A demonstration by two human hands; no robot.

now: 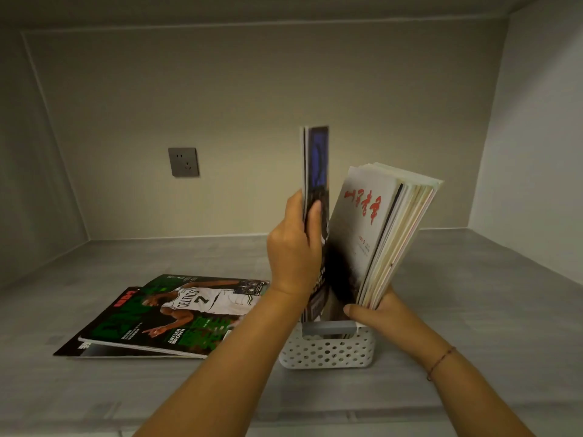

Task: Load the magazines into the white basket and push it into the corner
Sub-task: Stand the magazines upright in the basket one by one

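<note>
Head view: the white basket (328, 350) sits on the grey bench (473, 310), near the viewer and right of centre, well apart from both far corners. It is a small perforated plastic tub with a grey handle bar across its near rim.

The left hand (295, 247) is closed around an upright magazine (317, 171), thumb on the right-hand face and fingers behind, holding it by the near edge at about mid-height, with its lower end down inside the basket. The right hand (375, 313) is wrapped around the bottom of a leaning bundle of magazines (378, 234), which tilts away to the right and also stands in the basket. Two more magazines (164, 316) lie flat and overlapping on the bench to the left, just beside the basket.

The magazines look thin, glossy and floppy. A single one will likely bend if held only at a top corner, so a grip along the spine or low on the edge should keep it straight. The covers are probably slippery against each other, and the bundle looks fairly heavy, so it may fan out or tip the light basket. For the push, I would press low on the basket wall, with one hand steadying the tall stack.
</note>
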